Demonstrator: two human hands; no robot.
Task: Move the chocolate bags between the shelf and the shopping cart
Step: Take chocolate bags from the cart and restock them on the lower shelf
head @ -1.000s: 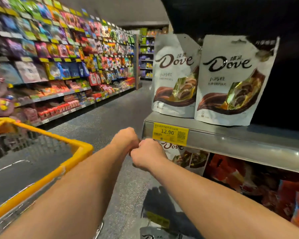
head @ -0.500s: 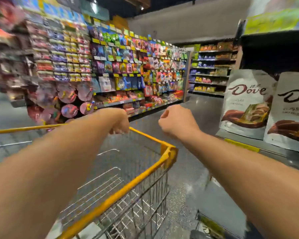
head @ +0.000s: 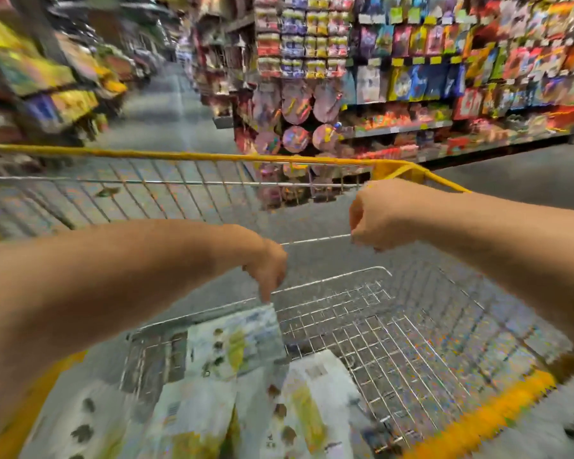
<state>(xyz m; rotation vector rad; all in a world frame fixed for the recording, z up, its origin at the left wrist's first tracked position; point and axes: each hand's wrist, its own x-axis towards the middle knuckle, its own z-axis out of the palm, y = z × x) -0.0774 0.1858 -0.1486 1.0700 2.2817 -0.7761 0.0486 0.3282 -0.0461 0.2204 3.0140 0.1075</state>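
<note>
blurred candy shelves (head: 411, 77) line the aisle behind a yellow-rimmed shopping cart (head: 212, 157). white chocolate bags (head: 232, 352) with green-yellow print lie piled in its near end. left hand (head: 267, 266) points fingers down at one bag's top corner, grip unclear; right hand (head: 378, 215) hovers fisted, holding nothing.
</note>
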